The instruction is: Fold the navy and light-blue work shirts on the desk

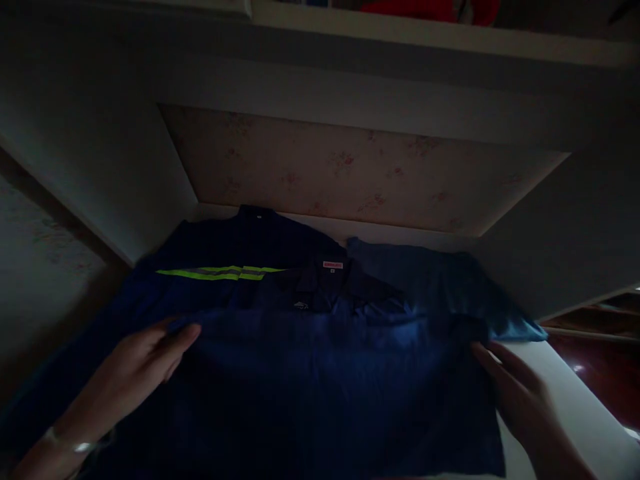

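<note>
In the dim head view, a dark blue garment (320,393) is stretched wide between my hands, its upper edge raised and slightly blurred. My left hand (155,350) pinches that edge at the left, thumb on top. At the other end, my right hand (513,380) grips the right corner. Just beyond the raised edge shows the collar of a navy shirt (310,283) with a red and white label (333,265) at the neck. Whether the held cloth belongs to this shirt I cannot tell. A bracelet (83,445) circles my left wrist.
Behind lies a navy jacket (210,247) with a yellow-green and grey reflective stripe (220,273). Blue cloth (435,273) lies at the right on a white surface (575,393). A floral panel (350,167) backs the space, and a shelf edge (425,40) crosses overhead.
</note>
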A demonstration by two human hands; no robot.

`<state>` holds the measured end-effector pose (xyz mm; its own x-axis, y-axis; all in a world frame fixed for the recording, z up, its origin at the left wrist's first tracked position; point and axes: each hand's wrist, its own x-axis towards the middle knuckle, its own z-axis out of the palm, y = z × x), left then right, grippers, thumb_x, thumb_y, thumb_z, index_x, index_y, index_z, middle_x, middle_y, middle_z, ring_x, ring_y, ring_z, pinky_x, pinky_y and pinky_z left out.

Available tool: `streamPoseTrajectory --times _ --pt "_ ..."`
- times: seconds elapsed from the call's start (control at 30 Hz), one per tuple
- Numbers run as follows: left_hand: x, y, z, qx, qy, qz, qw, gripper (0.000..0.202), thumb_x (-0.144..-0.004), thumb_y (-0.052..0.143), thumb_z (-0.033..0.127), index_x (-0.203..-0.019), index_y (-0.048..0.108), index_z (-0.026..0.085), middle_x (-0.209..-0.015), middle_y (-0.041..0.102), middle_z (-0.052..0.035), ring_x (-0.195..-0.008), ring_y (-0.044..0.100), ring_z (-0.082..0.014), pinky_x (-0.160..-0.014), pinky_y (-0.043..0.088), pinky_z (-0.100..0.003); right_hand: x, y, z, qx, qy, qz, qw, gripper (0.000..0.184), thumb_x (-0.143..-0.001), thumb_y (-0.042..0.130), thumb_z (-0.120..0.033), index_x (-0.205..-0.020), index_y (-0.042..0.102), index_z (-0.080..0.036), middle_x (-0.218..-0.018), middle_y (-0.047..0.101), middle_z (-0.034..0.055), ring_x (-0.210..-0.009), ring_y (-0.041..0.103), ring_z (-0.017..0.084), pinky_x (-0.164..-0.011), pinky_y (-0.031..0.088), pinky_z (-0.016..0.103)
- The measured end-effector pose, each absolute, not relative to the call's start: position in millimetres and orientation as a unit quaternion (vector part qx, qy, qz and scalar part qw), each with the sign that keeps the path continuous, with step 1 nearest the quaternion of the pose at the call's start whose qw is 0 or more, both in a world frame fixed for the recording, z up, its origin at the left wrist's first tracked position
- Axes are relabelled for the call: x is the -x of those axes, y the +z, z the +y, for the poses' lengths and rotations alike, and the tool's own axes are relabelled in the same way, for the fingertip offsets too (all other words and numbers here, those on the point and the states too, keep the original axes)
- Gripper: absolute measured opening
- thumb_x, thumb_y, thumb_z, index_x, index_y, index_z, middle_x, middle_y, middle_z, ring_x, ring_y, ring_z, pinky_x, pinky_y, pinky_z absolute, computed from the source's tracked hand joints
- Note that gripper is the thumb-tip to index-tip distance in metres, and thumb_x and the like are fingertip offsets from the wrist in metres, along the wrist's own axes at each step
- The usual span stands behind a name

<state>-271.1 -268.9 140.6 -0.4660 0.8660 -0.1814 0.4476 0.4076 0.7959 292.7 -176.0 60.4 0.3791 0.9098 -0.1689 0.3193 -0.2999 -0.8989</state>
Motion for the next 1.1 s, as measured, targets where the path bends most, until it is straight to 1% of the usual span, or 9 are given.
streamPoseTrajectory --times 0.1,0.23,0.37,0.5,0.63,0.73,0.83,0.93,1.1 --pt "265 131 -175 -0.476 0.342 0.764 0.269 0.05 -0.079 0.058 0.064 -0.057 0.049 0.02 -0.045 0.045 0.0072 -0.046 0.043 -0.009 -0.049 0.031 -0.022 -258 57 -86 0.742 0.278 -0.472 0.386 0.058 -0.069 0.07 -0.064 -0.104 0.068 -0.018 -0.09 0.073 0.0078 -0.088 0.067 0.03 -0.072 0.054 0.038" --pt "259 105 -69 -0.48 0.329 0.778 0.236 0.045 -0.083 0.051 0.063 -0.074 0.06 0.02 -0.054 0.055 0.0011 -0.06 0.058 -0.0181 -0.056 0.038 -0.026 -225 49 19 0.74 0.196 -0.578 0.283 0.046 -0.082 0.055 -0.059 -0.1 0.071 -0.02 -0.109 0.071 0.0105 -0.111 0.06 0.033 -0.098 0.044 0.046" --pt "261 70 -52 -0.465 0.312 0.793 0.239 0.048 -0.074 0.067 0.052 -0.103 0.063 0.014 -0.092 0.071 -0.0112 -0.092 0.066 -0.0279 -0.078 0.047 -0.032 -223 31 37 0.74 0.243 -0.575 0.249 0.043 -0.088 0.051 -0.049 -0.109 0.069 -0.015 -0.114 0.068 0.0162 -0.114 0.059 0.034 -0.101 0.042 0.049" --pt "266 51 -124 -0.403 0.309 0.796 0.33 0.056 -0.074 0.068 0.048 -0.118 0.059 0.013 -0.119 0.067 -0.0158 -0.106 0.065 -0.028 -0.09 0.05 -0.036 -247 18 -22 0.732 0.351 -0.527 0.252 0.059 -0.086 0.055 -0.056 -0.13 0.056 -0.018 -0.117 0.068 0.0152 -0.104 0.066 0.029 -0.089 0.053 0.042" --pt "266 59 -204 -0.199 0.395 0.737 0.512 0.051 -0.071 0.074 0.043 -0.116 0.063 0.021 -0.124 0.067 -0.0084 -0.113 0.063 -0.0241 -0.091 0.053 -0.033 -262 18 -86 0.659 0.522 -0.441 0.315 0.079 -0.075 0.07 -0.058 -0.144 0.039 -0.034 -0.134 0.059 0.0072 -0.117 0.06 0.027 -0.088 0.055 0.034" --pt "257 71 -229 -0.145 0.419 0.677 0.588 0.04 -0.068 0.079 0.037 -0.104 0.069 0.025 -0.118 0.071 -0.0047 -0.111 0.065 -0.0235 -0.088 0.055 -0.031 -254 24 -106 0.633 0.58 -0.403 0.317 0.08 -0.072 0.076 -0.051 -0.142 0.039 -0.044 -0.147 0.047 0.0008 -0.124 0.054 0.027 -0.091 0.055 0.034" --pt "245 78 -224 -0.164 0.388 0.638 0.645 0.04 -0.07 0.079 0.041 -0.107 0.069 0.027 -0.11 0.074 -0.0037 -0.105 0.068 -0.0243 -0.086 0.057 -0.033 -236 28 -103 0.598 0.632 -0.382 0.311 0.078 -0.073 0.077 -0.045 -0.141 0.04 -0.044 -0.142 0.053 -0.0003 -0.117 0.06 0.027 -0.088 0.058 0.037" --pt "239 76 -205 -0.204 0.351 0.635 0.657 0.044 -0.07 0.077 0.048 -0.104 0.071 0.02 -0.106 0.075 -0.0078 -0.102 0.07 -0.026 -0.088 0.056 -0.033 -222 31 -95 0.587 0.654 -0.377 0.293 0.081 -0.071 0.08 -0.039 -0.142 0.042 -0.041 -0.128 0.065 0.0013 -0.106 0.066 0.028 -0.087 0.059 0.041" --pt "232 78 -174 -0.233 0.283 0.648 0.668 0.051 -0.067 0.076 0.057 -0.098 0.074 0.017 -0.105 0.075 -0.012 -0.101 0.07 -0.028 -0.088 0.055 -0.033 -233 43 -100 0.592 0.654 -0.357 0.307 0.087 -0.064 0.084 -0.032 -0.141 0.044 -0.041 -0.133 0.061 -0.0004 -0.105 0.067 0.027 -0.084 0.061 0.037"
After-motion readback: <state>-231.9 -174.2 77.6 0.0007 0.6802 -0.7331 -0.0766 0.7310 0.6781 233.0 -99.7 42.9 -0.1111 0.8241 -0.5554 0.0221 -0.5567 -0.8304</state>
